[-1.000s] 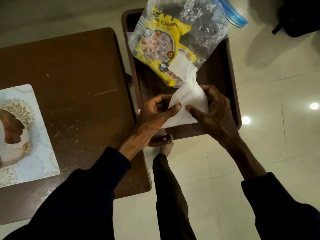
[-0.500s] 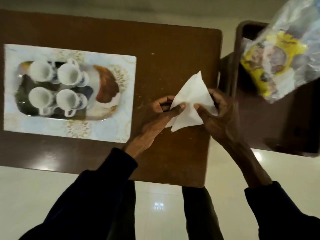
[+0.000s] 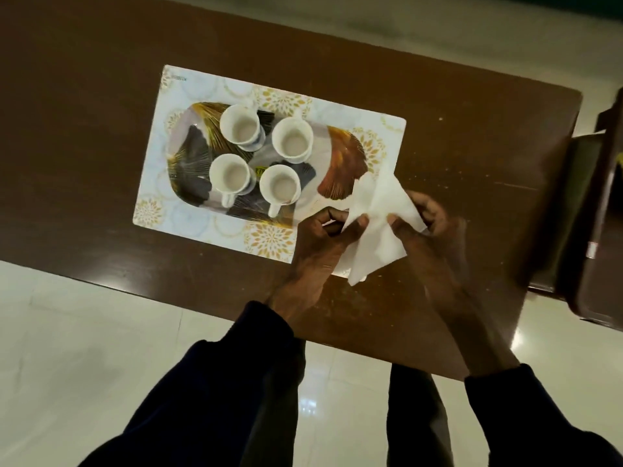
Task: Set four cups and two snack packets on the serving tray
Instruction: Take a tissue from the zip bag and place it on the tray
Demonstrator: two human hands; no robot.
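A patterned serving tray (image 3: 340, 166) lies on a white and gold placemat (image 3: 188, 92) on the brown table (image 3: 101, 146). Several white cups (image 3: 240, 124) stand upright in a cluster on the tray's left half. Both my hands hold a folded white paper napkin (image 3: 377, 227) just over the tray's right front corner. My left hand (image 3: 320, 241) pinches its left edge with thumb and forefinger. My right hand (image 3: 424, 227) grips its right side. No snack packet is visible.
A second dark brown table (image 3: 596, 237) stands at the right edge, blurred, with a narrow gap to the main one. Pale tiled floor (image 3: 101, 348) lies in front. My dark sleeves and legs fill the bottom of the view.
The view has swung left: the tray with cups now sits centre and the bag of snack packets has left the frame. Both hands carried the napkin left, from the side table to over the tray's right corner.
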